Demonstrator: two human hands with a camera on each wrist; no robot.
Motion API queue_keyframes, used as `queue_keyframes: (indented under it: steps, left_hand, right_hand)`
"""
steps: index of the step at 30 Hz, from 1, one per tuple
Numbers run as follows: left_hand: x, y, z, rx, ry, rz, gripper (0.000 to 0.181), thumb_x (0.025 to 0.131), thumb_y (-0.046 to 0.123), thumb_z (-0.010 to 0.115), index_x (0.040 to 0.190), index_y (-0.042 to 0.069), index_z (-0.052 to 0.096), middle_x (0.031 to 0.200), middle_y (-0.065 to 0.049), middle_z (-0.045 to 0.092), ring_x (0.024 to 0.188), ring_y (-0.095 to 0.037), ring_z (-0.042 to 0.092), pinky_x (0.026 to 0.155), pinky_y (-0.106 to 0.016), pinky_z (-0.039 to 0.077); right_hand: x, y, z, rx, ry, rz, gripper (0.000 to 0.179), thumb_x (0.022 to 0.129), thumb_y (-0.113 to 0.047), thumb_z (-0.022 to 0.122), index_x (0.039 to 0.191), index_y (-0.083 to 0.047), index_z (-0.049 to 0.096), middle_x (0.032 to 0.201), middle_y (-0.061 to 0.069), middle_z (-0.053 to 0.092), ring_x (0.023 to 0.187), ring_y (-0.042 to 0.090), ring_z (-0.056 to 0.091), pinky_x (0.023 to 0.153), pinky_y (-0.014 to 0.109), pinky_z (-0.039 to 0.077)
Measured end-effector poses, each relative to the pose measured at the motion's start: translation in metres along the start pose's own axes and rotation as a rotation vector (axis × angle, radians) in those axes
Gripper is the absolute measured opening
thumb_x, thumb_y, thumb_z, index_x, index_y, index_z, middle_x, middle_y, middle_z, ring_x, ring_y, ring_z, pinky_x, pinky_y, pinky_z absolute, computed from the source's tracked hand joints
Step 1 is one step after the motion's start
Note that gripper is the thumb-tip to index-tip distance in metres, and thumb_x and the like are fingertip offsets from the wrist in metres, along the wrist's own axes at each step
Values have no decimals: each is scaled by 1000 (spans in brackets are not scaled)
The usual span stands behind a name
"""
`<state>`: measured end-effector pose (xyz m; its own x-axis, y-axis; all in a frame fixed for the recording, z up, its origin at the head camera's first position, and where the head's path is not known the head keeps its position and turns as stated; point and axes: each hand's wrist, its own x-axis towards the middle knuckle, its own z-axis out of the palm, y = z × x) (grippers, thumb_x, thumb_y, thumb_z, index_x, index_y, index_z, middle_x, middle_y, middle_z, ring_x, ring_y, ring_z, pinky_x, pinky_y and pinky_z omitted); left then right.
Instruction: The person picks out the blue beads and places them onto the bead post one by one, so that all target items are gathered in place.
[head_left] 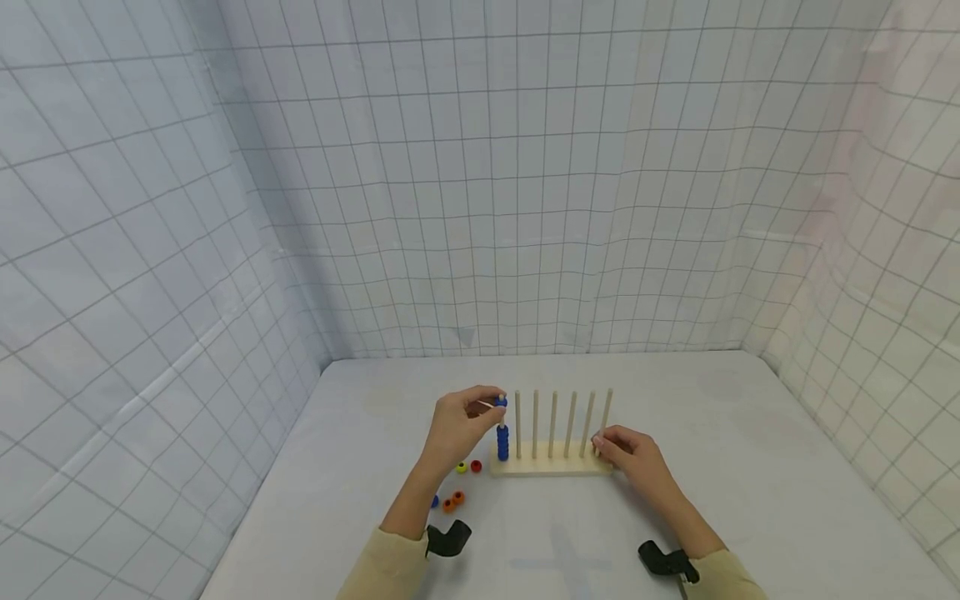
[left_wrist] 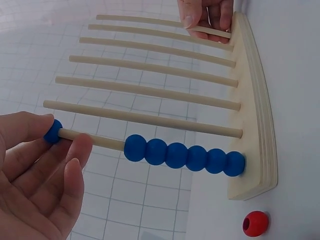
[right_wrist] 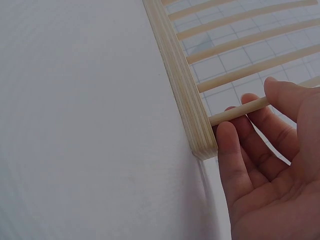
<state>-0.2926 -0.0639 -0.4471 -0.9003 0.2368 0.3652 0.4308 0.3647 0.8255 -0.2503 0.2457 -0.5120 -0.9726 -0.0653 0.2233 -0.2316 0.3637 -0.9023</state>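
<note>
My left hand (head_left: pixel 459 425) pinches a blue bead (left_wrist: pixel 53 132) between thumb side and fingertip at the top end of the leftmost wooden rod (left_wrist: pixel 107 142). Lower on that same rod, several blue beads (left_wrist: pixel 176 155) sit stacked against the wooden base (head_left: pixel 551 469). The other rods are bare and stand upright in a row. At the far right end, my right hand (head_left: pixel 633 458) holds the rightmost rod (right_wrist: pixel 250 106) low down, thumb on one side and fingers behind it, close to the base.
Loose beads lie on the white table (head_left: pixel 570 542) left of the base: a red bead (head_left: pixel 476 466), a yellow bead (head_left: pixel 462 467), two orange beads (head_left: pixel 459 497) and a blue bead (head_left: pixel 434 502) partly behind the left wrist. Grid-patterned sheets (head_left: pixel 525 208) surround the table.
</note>
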Motion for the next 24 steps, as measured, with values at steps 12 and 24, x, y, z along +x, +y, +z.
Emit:
queue_keyframes:
  steps: [12,24]
  left_hand:
    - [-2,-6,2,1,-8,-1,25,92,19,76,116,14,74,96,8,71,83,-7,68,78,-32,56]
    - [-3,-8,3,-7,-14,-13,24,91,18,76,115,18,75,98,8,71,85,-7,69,80,-32,56]
  right_hand:
    - [0,-1,0,3,0,3,21,99,-17,67,104,3,71,95,22,69,86,40,59,69,32,51]
    - [1,3,-1,2,0,-6,21,98,-18,68,103,2,72,93,21,69,84,36,59,67,27,50]
